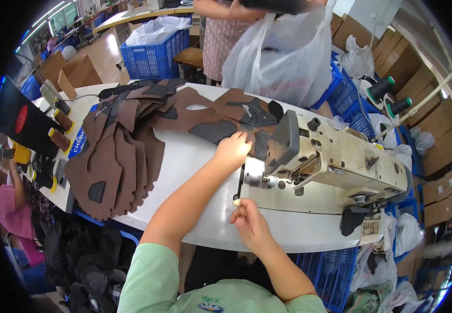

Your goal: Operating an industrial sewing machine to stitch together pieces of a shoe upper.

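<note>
My left hand [233, 149] lies with its fingers flat on a brown leather-like piece with dark grey patches [215, 131], close to the sewing machine's needle area. The piece stretches across the table, its far end beside the machine head. A pale cream sewing machine [335, 161] stands at the right, with a bright light by its post. Nearer to me, my right hand [252, 224] hovers at the table's front part with curled fingers. A pale cover [237, 202] shows at one fingertip. Whatever the curled fingers may hold is too small to tell.
Overlapping brown cut pieces [113, 161] are heaped at the left, beside thread spools [61, 121]. Across the white table [184, 182], a person handles a large plastic bag [283, 62]. Blue crates [155, 55] and cardboard boxes [447, 190] stand around. Black pieces [85, 261] hang at lower left.
</note>
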`<state>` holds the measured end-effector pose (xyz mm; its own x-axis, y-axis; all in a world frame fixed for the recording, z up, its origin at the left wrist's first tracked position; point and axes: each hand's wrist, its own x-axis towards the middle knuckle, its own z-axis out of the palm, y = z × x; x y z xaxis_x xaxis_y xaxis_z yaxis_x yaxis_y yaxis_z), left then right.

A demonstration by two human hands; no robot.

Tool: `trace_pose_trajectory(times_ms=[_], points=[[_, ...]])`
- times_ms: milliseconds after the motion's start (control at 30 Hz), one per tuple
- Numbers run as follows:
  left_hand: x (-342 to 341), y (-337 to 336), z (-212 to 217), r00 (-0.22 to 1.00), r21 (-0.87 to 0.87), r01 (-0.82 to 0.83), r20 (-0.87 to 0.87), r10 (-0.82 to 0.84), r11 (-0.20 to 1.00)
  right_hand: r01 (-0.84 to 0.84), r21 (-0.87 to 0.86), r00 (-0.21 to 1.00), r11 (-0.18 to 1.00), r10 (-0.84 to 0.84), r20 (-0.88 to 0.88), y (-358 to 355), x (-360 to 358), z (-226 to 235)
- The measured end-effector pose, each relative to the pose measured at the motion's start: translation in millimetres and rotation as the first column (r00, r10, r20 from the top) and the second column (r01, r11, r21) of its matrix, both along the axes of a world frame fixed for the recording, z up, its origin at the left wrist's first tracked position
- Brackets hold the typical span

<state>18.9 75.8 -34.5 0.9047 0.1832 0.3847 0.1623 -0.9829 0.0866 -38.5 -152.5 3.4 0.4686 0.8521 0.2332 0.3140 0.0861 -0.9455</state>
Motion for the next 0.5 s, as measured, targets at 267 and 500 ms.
trace_pose_trajectory(times_ms=[267, 500], points=[[1.8, 17.0, -5.2, 0.993, -0.136, -0.013, 0.116, 0.029, 0.991, 0.015, -0.136, 0.487, 0.991, -0.126, -0.865, 47.8, 21.9, 11.7], [2.3, 28.4, -14.1, 0.978, -0.374, 0.009, 0.197, 0.07, 0.927, 0.38, -0.075, -0.051, 0.922, -0.06, -0.997, 89.3, 52.6, -14.6]])
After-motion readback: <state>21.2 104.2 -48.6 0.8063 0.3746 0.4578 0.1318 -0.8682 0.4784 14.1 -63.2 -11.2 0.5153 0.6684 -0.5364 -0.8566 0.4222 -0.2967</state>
